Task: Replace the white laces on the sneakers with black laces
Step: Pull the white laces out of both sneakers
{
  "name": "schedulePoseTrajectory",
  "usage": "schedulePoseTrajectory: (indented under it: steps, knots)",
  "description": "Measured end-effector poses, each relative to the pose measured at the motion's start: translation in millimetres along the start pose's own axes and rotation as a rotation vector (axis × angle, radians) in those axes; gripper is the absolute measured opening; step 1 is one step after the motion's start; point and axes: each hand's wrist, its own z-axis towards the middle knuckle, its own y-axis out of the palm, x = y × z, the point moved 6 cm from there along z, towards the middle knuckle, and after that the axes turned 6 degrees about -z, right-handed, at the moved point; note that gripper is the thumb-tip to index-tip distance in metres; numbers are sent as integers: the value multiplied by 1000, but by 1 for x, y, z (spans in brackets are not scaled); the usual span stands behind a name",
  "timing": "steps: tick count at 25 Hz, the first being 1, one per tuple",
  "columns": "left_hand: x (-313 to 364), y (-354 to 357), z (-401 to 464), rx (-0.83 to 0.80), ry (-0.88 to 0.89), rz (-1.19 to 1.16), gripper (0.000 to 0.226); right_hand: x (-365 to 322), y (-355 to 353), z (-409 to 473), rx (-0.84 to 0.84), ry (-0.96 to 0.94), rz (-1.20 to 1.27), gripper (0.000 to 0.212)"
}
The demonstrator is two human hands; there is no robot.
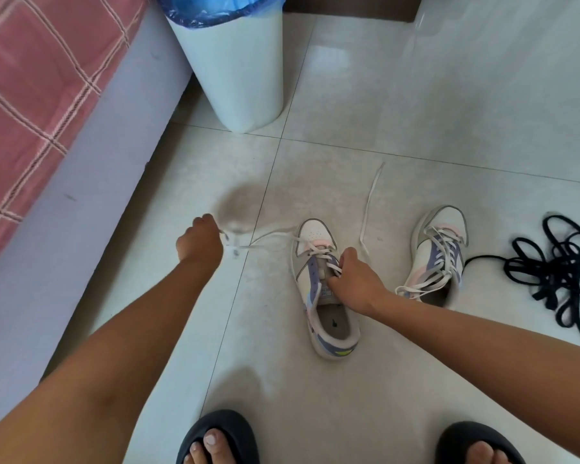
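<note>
Two white sneakers with purple and pink panels stand on the tiled floor. The left sneaker (318, 326) is partly unlaced. My right hand (355, 279) grips its tongue and upper lacing. My left hand (200, 241) holds one end of its white lace (268, 241), pulled taut out to the left. The lace's other end (370, 202) trails loose across the floor. The right sneaker (440, 252) is fully laced in white and stands untouched. A tangled pile of black laces (556, 272) lies on the floor to its right.
A white bin (238, 72) with a blue liner stands behind the shoes. A bed with a pink checked cover (31, 78) runs along the left. My feet in black slippers (220, 437) are at the bottom edge.
</note>
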Motion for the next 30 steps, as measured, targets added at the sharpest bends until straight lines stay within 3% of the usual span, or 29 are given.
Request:
schedulePoseTrajectory:
  steps: [2, 5, 7, 12, 15, 22, 30]
  knots:
    - [-2, -3, 3, 6, 19, 59, 26, -1, -1, 0, -3, -7, -1, 20]
    - [23, 5, -12, -123, 108, -214, 19, -3, -3, -1, -34, -22, 5, 21]
    - [53, 13, -40, -275, 184, -357, 27, -5, -12, 2, -10, -20, 36, 18]
    - [109, 34, -121, -576, 290, -221, 57, -19, -28, 16, 82, -109, -158, 13]
    - [113, 47, -131, -548, 292, -147, 51, -29, -25, 18, 62, -116, -291, 18]
    - [107, 52, -131, -565, 199, -308, 45, -36, -22, 23, 32, -107, -441, 18]
    - [106, 50, -135, -496, 236, -319, 39, -62, -15, 11, 66, -299, -850, 30]
